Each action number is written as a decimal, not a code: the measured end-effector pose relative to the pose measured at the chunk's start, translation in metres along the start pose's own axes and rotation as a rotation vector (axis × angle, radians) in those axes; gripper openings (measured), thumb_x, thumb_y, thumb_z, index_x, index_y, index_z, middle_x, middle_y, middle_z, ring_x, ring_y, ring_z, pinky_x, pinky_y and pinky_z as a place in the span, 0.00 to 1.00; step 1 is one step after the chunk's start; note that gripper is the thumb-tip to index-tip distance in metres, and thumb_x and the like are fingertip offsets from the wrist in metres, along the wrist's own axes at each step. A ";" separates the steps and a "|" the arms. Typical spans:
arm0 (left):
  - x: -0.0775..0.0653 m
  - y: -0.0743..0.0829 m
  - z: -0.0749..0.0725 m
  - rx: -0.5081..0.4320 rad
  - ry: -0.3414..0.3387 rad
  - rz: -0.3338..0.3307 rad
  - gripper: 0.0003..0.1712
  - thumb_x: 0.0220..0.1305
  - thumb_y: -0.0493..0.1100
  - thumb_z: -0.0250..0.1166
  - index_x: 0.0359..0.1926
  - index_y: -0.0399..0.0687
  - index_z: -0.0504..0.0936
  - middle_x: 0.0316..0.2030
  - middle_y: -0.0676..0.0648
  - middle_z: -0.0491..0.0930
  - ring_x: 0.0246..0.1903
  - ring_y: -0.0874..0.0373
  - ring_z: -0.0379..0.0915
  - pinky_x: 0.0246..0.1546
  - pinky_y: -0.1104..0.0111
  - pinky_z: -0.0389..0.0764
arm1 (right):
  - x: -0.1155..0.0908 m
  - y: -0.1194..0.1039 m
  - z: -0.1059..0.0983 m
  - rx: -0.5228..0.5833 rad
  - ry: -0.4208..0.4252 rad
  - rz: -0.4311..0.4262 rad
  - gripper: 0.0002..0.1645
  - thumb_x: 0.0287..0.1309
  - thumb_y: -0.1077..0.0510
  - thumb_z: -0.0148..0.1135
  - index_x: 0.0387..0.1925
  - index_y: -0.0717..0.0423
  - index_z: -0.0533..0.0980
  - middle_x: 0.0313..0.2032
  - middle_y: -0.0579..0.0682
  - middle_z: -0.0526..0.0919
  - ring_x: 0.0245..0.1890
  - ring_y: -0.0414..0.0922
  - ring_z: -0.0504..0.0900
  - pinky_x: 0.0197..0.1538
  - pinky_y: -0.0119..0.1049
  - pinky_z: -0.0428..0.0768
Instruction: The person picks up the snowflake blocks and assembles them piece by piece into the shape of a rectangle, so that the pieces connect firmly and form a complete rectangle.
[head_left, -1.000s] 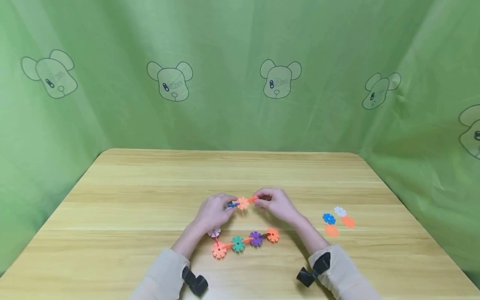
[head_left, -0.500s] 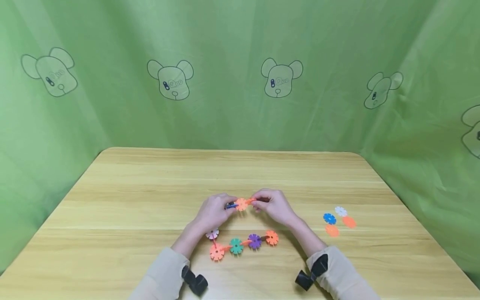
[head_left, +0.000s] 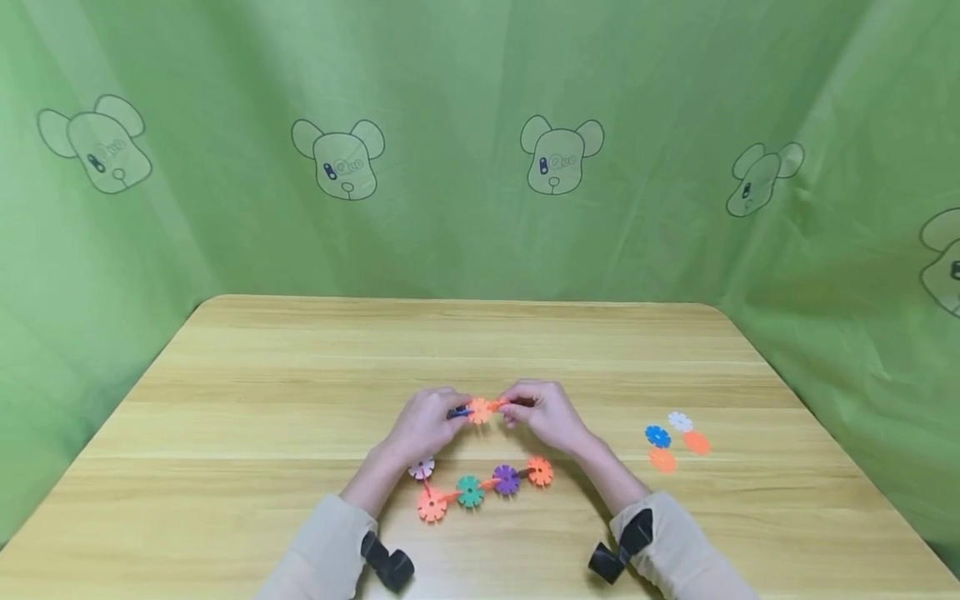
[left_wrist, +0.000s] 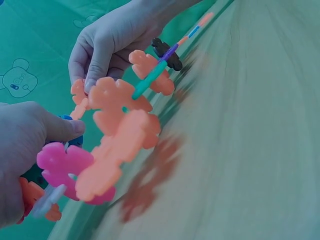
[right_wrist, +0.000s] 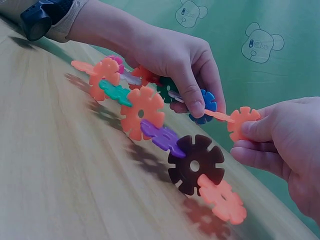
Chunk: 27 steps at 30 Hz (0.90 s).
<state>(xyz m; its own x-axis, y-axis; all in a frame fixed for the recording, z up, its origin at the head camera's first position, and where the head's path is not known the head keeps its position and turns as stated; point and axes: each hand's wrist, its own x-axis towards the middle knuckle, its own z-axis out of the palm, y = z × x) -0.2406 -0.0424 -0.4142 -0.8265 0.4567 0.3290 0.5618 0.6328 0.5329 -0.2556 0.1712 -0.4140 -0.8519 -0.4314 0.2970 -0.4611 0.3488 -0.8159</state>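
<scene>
A chain of slotted plastic snowflake discs loops from my left hand across the near side. In the head view it shows a white disc [head_left: 422,468], a green disc [head_left: 470,492], a purple disc [head_left: 506,480] and an orange end disc [head_left: 540,471]. My left hand [head_left: 427,422] pinches the chain at a blue disc [right_wrist: 204,110]. Slotted to that blue disc is an orange disc [head_left: 480,410], which spans the gap between my hands. My right hand [head_left: 546,412] pinches another orange disc [right_wrist: 243,123] joined to it. The left palm hides some discs.
Right of my right arm lie a loose white disc [head_left: 681,422], a blue disc [head_left: 657,437] and two orange discs [head_left: 697,442] on the wooden table [head_left: 300,350]. Green curtains [head_left: 450,233] stand behind and beside the table.
Both hands stay close together on the chain. The right hand and the orange discs have shifted slightly left, and the hanging chain has swung a little leftward.
</scene>
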 end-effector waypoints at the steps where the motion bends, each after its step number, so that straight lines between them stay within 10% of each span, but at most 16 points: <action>1: 0.000 0.000 0.000 -0.002 0.000 0.001 0.18 0.57 0.41 0.66 0.48 0.39 0.81 0.43 0.43 0.81 0.44 0.50 0.77 0.48 0.60 0.76 | 0.000 0.000 0.000 -0.009 0.001 0.000 0.05 0.51 0.71 0.62 0.32 0.66 0.81 0.28 0.59 0.81 0.25 0.48 0.81 0.32 0.34 0.82; 27: 0.000 0.001 0.002 0.020 -0.019 0.004 0.24 0.57 0.49 0.66 0.52 0.40 0.79 0.46 0.42 0.80 0.46 0.50 0.77 0.48 0.60 0.76 | 0.000 -0.004 0.004 -0.086 0.023 0.040 0.05 0.52 0.65 0.64 0.33 0.59 0.82 0.29 0.48 0.81 0.27 0.41 0.80 0.35 0.32 0.80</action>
<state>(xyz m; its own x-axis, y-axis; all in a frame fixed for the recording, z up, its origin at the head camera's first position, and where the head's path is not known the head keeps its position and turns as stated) -0.2397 -0.0405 -0.4149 -0.8236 0.4706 0.3165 0.5658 0.6435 0.5155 -0.2529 0.1665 -0.4121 -0.8750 -0.3971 0.2770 -0.4454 0.4356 -0.7823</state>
